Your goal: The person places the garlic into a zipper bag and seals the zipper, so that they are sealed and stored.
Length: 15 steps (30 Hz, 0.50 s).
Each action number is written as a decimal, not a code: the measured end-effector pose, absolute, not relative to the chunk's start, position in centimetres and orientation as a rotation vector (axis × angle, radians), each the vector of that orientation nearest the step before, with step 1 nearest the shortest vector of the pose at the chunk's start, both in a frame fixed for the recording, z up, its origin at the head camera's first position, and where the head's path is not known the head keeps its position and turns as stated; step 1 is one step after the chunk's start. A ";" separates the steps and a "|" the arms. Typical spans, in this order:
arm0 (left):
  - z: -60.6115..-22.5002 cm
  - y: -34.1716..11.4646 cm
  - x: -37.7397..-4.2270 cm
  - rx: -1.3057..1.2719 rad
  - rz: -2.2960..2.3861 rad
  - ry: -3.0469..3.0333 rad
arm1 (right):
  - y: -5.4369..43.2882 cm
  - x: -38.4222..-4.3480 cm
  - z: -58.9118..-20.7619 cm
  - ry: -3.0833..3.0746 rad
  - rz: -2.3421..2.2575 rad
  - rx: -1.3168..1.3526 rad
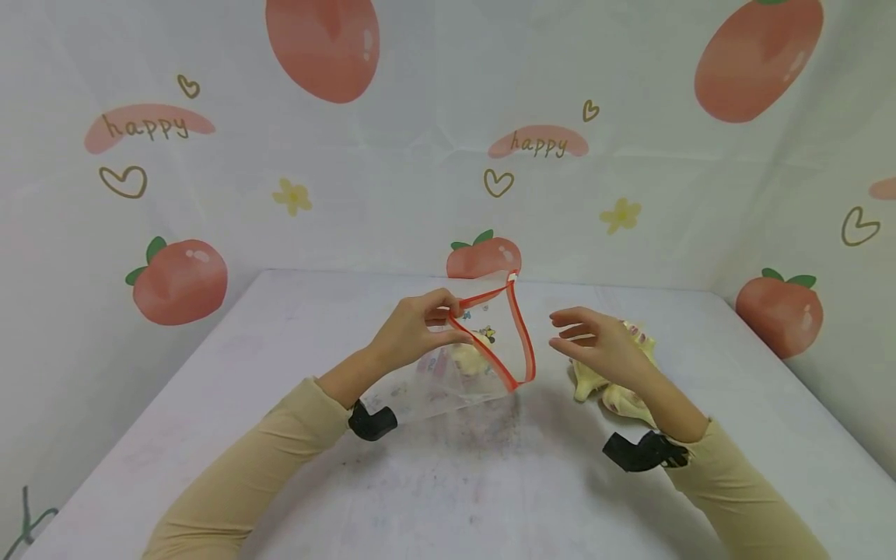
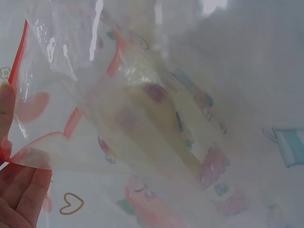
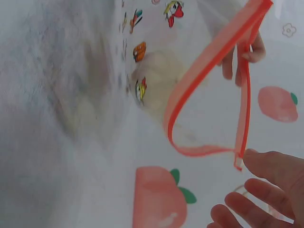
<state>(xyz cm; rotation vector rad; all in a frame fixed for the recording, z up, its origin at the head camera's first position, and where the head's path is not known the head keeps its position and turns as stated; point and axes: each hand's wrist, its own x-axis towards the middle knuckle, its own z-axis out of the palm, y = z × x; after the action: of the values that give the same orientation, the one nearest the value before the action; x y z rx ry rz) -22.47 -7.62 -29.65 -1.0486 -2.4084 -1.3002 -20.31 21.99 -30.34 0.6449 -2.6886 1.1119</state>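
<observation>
A clear zip bag (image 1: pixel 526 334) with a red closure band is held up by my left hand (image 1: pixel 425 323), whose thumb and fingers pinch one side of its mouth. That mouth gapes toward the right. Inside the bag lies a pale garlic bulb (image 1: pixel 470 358), seen through the printed film; in the left wrist view the bulb (image 2: pixel 152 123) shows purplish patches. My right hand (image 1: pixel 605 346) hovers empty to the right of the mouth, fingers loosely bent and spread from the thumb. Below and behind it, several garlic bulbs (image 1: pixel 588 381) lie together, partly hidden by the hand and forearm.
The white table (image 1: pixel 420 498) has faint smudges under the bag. A white cloth backdrop (image 1: pixel 392 194) printed with fruit, hearts and flowers rises behind and at both sides. Each wrist carries a black camera mount (image 1: pixel 371 421) just by the sleeve.
</observation>
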 end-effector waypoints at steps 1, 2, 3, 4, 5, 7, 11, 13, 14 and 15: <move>-29.7 -7.6 -22.5 -1.047 -1.299 -2.411 | 22.3 -20.4 -30.4 -2.696 1.105 0.638; -29.7 -7.6 -22.4 -1.045 -1.297 -2.414 | 22.5 -20.5 -30.4 -2.705 1.092 0.628; -29.7 -7.6 -22.4 -1.043 -1.295 -2.416 | 22.8 -20.6 -30.5 -2.711 1.081 0.623; -29.7 -7.7 -22.4 -1.042 -1.292 -2.416 | 23.1 -20.7 -30.6 -2.718 1.066 0.617; -29.7 -7.7 -22.4 -1.040 -1.288 -2.416 | 23.4 -20.8 -30.7 -2.725 1.054 0.610; -29.8 -7.7 -22.5 -1.041 -1.279 -2.413 | 24.0 -20.9 -30.9 -2.741 1.029 0.592; -29.8 -7.8 -22.4 -1.043 -1.273 -2.410 | 25.1 -21.1 -31.1 -2.785 1.004 0.537; -29.8 -7.8 -22.4 -1.044 -1.270 -2.410 | 25.6 -21.1 -31.2 -2.814 0.993 0.510; -29.8 -7.8 -22.4 -1.041 -1.273 -2.412 | 25.8 -21.0 -31.2 -2.828 0.988 0.501; -29.9 -7.8 -22.4 -1.040 -1.275 -2.413 | 25.9 -21.0 -31.3 -2.840 0.983 0.493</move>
<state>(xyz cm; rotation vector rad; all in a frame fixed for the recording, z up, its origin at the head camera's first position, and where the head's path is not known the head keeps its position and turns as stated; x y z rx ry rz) -22.43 -7.77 -29.87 -1.0403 -2.4127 -1.2747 -20.98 25.91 -31.26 0.4934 -2.8397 0.9829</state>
